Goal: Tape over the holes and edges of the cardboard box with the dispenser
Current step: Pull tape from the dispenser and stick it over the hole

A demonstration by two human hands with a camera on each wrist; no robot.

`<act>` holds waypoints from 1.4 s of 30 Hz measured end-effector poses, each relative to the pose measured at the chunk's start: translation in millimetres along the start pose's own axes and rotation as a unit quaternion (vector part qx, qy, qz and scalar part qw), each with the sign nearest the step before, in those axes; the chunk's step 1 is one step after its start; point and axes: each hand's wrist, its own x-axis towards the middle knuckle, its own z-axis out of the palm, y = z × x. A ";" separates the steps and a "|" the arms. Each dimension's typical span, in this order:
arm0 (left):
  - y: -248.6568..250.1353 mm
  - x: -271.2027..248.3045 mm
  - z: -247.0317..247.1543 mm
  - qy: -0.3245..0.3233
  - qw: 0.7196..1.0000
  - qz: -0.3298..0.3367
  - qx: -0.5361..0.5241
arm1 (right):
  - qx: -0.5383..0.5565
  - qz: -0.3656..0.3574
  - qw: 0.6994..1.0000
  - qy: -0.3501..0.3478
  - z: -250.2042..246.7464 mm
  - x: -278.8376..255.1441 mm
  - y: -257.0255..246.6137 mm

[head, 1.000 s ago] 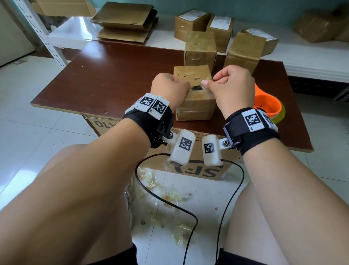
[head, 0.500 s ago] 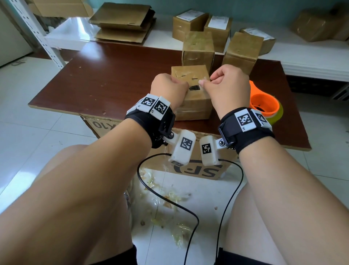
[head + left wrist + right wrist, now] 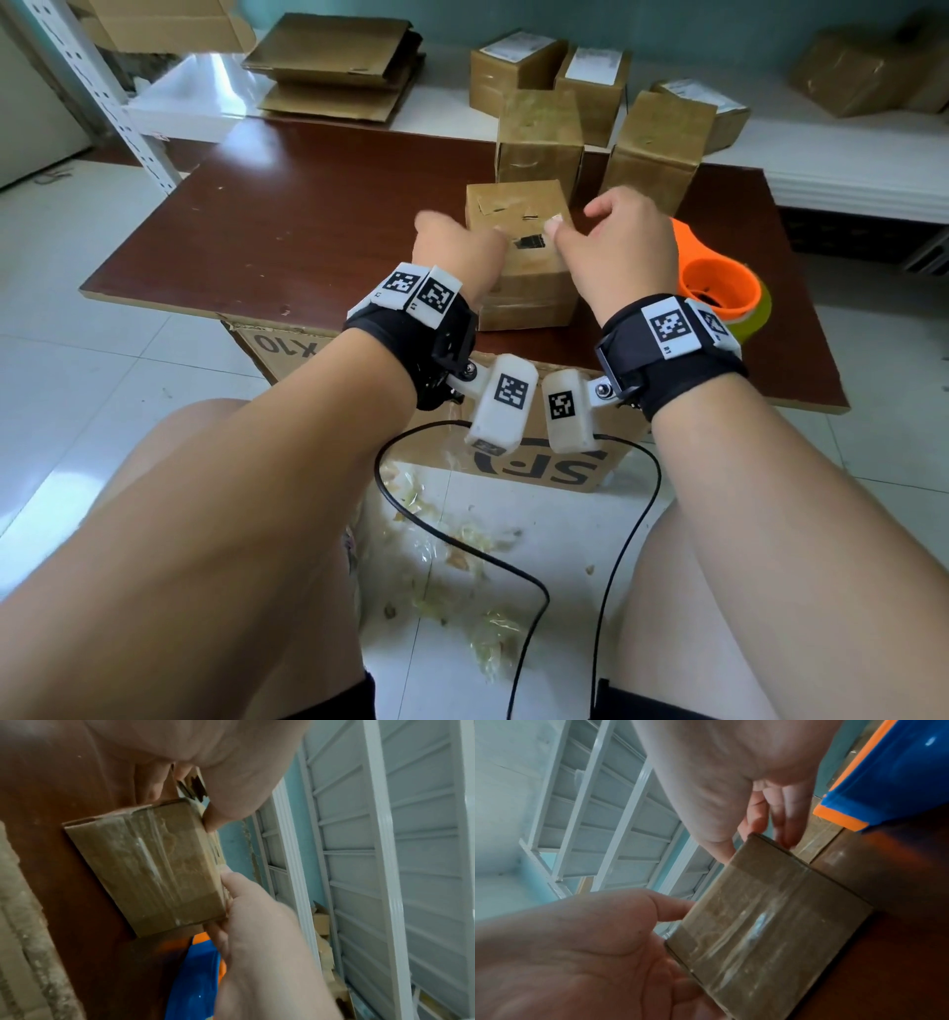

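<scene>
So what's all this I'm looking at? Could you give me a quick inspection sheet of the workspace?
Surface: dark brown tabletop, scuffed.
Job's things: cardboard box partly taped, a dark hole on top; orange tape dispenser lying to its right, unheld.
Clutter: more cardboard boxes behind; scraps on the floor.
Hands: left hand and right hand at the box top, fingers curled; whether either is pinching tape cannot be told.
Cables: black cable looping over the floor.
Surroundings: white shelf with flattened cardboard.
</scene>
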 end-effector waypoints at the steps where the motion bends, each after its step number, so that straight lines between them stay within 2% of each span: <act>1: -0.2 -0.1 0.4 -0.020 0.999 -0.024 -0.019 | -0.008 0.025 0.999 -0.030 0.1 -0.6 -0.5; 3: -1.7 -4.7 0.6 -0.042 0.997 -0.049 -0.038 | 0.011 0.083 0.992 -0.090 3.5 -2.2 -1.1; 6: -5.6 -3.5 2.2 -0.068 0.997 -0.022 -0.024 | 0.065 0.134 0.982 -0.114 8.1 -2.8 -2.7; 8: -6.9 -6.4 0.9 -0.076 0.997 0.011 -0.032 | 0.093 0.128 0.981 -0.108 6.8 -2.7 -1.7; 12: -6.5 -13.8 -0.6 -0.079 0.987 0.131 -0.056 | 0.148 0.082 0.984 -0.053 -3.4 -13.3 -6.4; 14: -4.3 -17.6 -1.4 -0.079 0.984 0.147 -0.065 | 0.137 0.049 0.989 -0.030 -7.5 -15.0 -7.3; 18: -5.2 -23.5 -1.6 -0.075 0.986 0.132 -0.067 | 0.143 0.038 0.989 -0.025 -8.4 -18.1 -5.2; 26: -8.8 -30.1 -1.9 -0.021 0.989 0.144 -0.004 | 0.141 0.008 0.990 0.000 -4.3 -29.1 -3.2; 31: -1.4 -33.4 -6.0 -0.034 0.984 0.166 0.061 | 0.174 0.042 0.984 -0.015 -7.6 -31.2 0.2; 35: 2.0 -30.9 -6.6 -0.045 0.991 0.126 0.013 | 0.180 0.048 0.982 -0.035 -8.8 -33.2 1.0; 39: -0.7 -32.3 -8.5 -0.030 0.993 0.112 0.012 | 0.185 0.029 0.981 -0.051 -8.4 -37.1 0.8; 42: -2.1 -31.4 -10.7 -0.026 0.996 0.089 0.011 | 0.209 0.041 0.973 -0.088 -4.0 -35.7 1.6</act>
